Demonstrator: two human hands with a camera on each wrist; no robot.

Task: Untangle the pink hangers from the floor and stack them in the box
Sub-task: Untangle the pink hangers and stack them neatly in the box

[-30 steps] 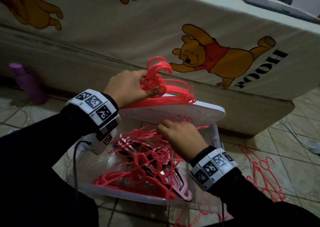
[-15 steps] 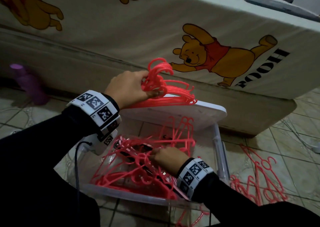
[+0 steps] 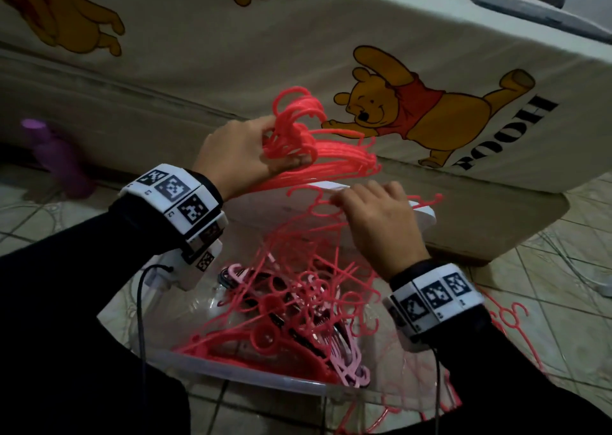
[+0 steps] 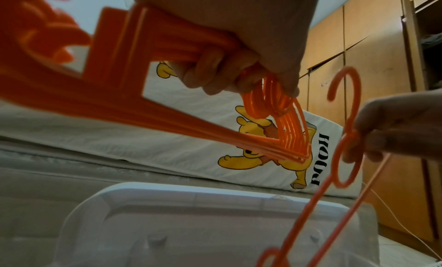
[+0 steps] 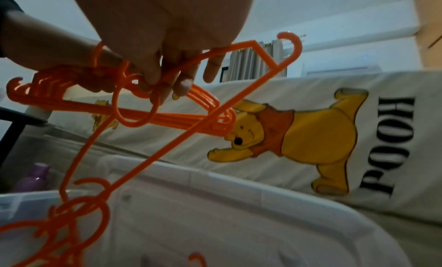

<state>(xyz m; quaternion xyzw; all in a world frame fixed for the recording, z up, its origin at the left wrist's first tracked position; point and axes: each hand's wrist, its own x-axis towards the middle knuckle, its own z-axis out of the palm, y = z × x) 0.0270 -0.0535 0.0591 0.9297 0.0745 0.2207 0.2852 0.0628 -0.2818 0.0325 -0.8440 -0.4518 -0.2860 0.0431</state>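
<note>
My left hand (image 3: 245, 156) grips an aligned bundle of pink hangers (image 3: 331, 156) by their necks, raised over the clear plastic box (image 3: 251, 380). In the left wrist view the fingers (image 4: 215, 68) curl round that bundle (image 4: 167, 104). My right hand (image 3: 381, 222) pinches one pink hanger (image 5: 191, 108) near its hook and lifts it just right of the bundle; its lower end hangs among the tangled hangers (image 3: 291, 308) in the box. More pink hangers (image 3: 506, 315) lie on the tiled floor at the right.
The box's white lid (image 3: 331, 202) leans against the bed behind it. A bed with a cartoon bear sheet (image 3: 414, 116) fills the background. A purple bottle (image 3: 63, 159) stands on the floor at the left. A cable (image 3: 142, 318) hangs from my left wrist.
My right hand rose out of the box, lifting one hanger up toward the bundle. The left hand kept the bundle in about the same place.
</note>
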